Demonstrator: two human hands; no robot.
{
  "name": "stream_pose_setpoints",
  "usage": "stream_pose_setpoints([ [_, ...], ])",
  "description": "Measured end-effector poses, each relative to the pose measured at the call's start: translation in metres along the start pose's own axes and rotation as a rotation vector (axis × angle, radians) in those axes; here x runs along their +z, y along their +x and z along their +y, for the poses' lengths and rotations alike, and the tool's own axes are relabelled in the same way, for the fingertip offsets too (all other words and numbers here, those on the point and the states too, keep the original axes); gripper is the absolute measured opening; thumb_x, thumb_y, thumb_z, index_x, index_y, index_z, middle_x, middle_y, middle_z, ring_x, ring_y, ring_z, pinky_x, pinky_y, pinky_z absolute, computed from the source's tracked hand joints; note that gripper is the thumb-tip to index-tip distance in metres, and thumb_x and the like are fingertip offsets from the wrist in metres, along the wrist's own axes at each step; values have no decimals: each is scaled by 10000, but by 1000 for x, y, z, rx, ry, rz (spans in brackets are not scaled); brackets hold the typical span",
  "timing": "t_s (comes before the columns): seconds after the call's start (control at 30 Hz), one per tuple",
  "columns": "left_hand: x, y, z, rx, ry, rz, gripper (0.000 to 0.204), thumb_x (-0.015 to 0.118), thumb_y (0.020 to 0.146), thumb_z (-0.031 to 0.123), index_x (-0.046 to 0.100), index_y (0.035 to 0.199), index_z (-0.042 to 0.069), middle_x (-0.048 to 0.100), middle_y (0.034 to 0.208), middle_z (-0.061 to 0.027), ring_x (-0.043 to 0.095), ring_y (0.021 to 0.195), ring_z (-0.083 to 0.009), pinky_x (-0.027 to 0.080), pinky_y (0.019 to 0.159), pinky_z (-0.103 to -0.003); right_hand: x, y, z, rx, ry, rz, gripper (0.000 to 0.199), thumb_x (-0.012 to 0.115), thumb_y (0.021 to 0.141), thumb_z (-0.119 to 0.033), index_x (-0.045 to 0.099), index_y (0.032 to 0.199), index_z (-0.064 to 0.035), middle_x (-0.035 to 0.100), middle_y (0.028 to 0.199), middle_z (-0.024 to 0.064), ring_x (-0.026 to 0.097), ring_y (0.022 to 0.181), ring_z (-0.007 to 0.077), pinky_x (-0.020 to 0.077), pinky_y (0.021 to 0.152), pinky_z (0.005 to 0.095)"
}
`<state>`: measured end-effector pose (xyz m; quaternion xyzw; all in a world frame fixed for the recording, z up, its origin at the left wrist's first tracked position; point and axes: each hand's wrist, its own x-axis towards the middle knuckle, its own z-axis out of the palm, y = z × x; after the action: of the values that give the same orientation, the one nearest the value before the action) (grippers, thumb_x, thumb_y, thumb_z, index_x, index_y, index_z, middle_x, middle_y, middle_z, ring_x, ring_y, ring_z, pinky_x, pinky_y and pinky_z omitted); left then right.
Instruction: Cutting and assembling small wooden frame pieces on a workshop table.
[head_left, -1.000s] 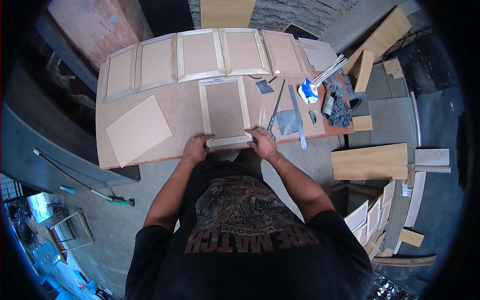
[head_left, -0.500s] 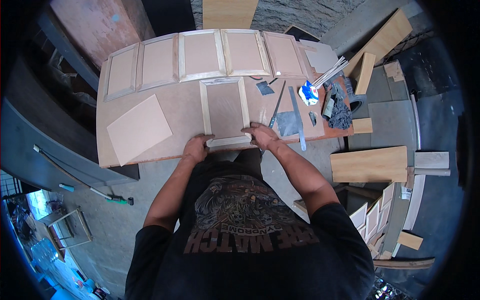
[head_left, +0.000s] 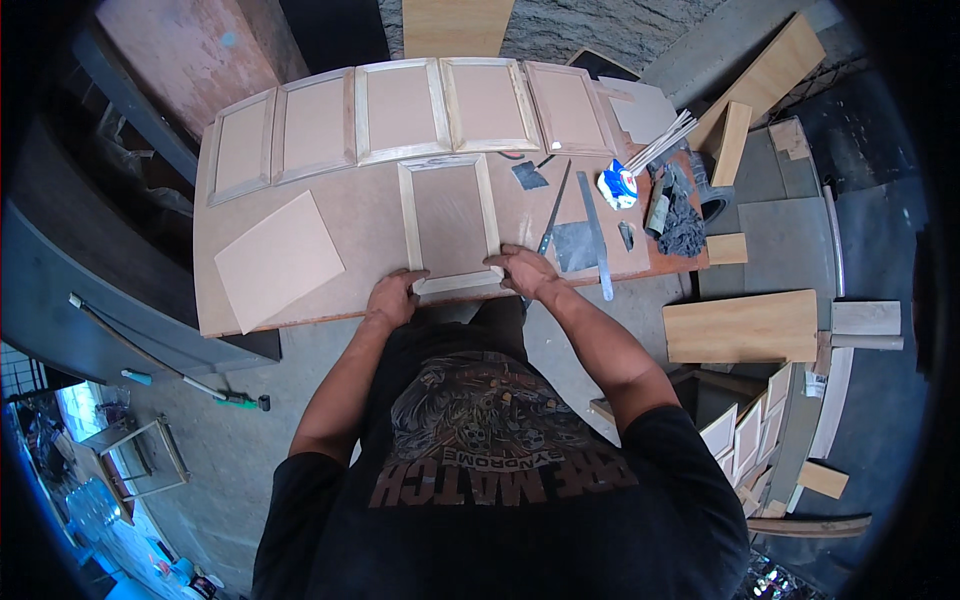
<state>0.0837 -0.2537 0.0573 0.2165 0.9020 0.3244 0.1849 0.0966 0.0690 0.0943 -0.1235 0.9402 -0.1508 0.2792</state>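
A pale wooden frame (head_left: 489, 205) lies on the table near its front edge, with the brown board tabletop (head_left: 370, 215) showing through its opening. My left hand (head_left: 396, 296) grips its near left corner, thumb and fingers closed on the wood. At the near right corner, my right hand (head_left: 525, 271) is closed on the frame in the same way. Between them runs the frame's near rail (head_left: 458, 284). A loose square panel (head_left: 280, 262) lies flat to the left. Right of the frame are a slim dark-handled tool (head_left: 556, 210) and a long flat metal strip (head_left: 594, 235).
Several framed panels (head_left: 403, 110) line the table's far side. Dark abrasive sheets (head_left: 574, 246), a blue-and-white container (head_left: 618, 186), thin sticks (head_left: 662, 140) and a dark crumpled cloth (head_left: 682, 225) occupy the right end. Boards (head_left: 740, 328) stand lower right; a broom-like tool (head_left: 160, 348) is left.
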Motion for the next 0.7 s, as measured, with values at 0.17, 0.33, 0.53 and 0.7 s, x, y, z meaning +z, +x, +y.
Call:
stream_pose_setpoints([
  [0.17, 2, 0, -3, -5, -19, 14, 578, 725, 780, 1, 709, 1326, 189, 699, 1014, -146, 685, 873, -335, 566, 836, -446, -2, -1, -4, -4, -9, 14, 606, 759, 856, -67, 635, 1433, -210, 582, 1472, 155, 532, 1385, 363, 430, 1188, 406],
  [0.33, 3, 0, -3, 22, -21, 28, 575, 721, 781, 1, 707, 1325, 186, 698, 1015, -148, 685, 869, -336, 567, 833, -446, -3, -3, -4, 22, -6, 16, 590, 756, 853, -70, 651, 1416, -212, 601, 1447, 143, 551, 1367, 351, 447, 1175, 401],
  [0.53, 2, 2, -2, -3, -28, 8, 580, 717, 779, 5, 703, 1331, 182, 695, 1012, -152, 686, 873, -339, 567, 839, -447, -1, -4, -2, -22, 19, 64, 600, 768, 828, -41, 668, 1398, -203, 600, 1418, 137, 564, 1342, 356, 466, 1150, 407],
  [0.7, 3, 2, -1, 11, -13, 25, 588, 717, 777, 7, 701, 1338, 181, 694, 1010, -155, 689, 878, -339, 570, 841, -446, -2, -6, -4, -23, 31, 85, 594, 771, 817, -28, 681, 1380, -193, 595, 1398, 136, 571, 1320, 361, 472, 1139, 408],
])
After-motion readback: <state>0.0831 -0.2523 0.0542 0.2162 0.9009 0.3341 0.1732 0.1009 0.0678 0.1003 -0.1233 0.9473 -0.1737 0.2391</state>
